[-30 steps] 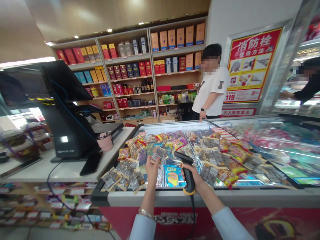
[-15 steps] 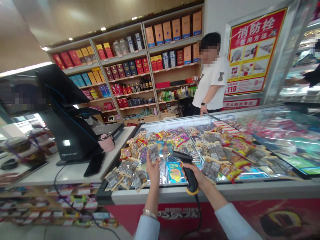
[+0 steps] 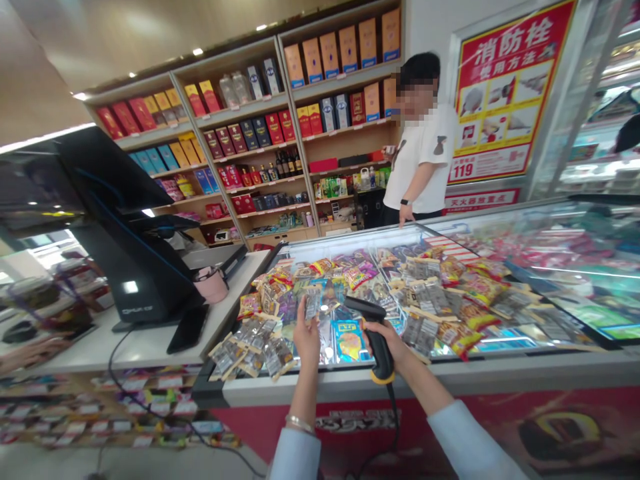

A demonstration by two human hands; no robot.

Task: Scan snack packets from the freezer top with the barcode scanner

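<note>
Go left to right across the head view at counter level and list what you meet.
Black checkout terminal → phone → pink cup → left hand holding a snack packet → barcode scanner in right hand → glass freezer lid

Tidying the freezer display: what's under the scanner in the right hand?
Snack packets lie in the chest freezer below the scanner held in the right hand, with a blue packet beside it. What lies directly beneath is covered.

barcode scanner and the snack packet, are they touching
Apart: the head view shows a clear gap between the barcode scanner and the snack packet held in the left hand.
</note>
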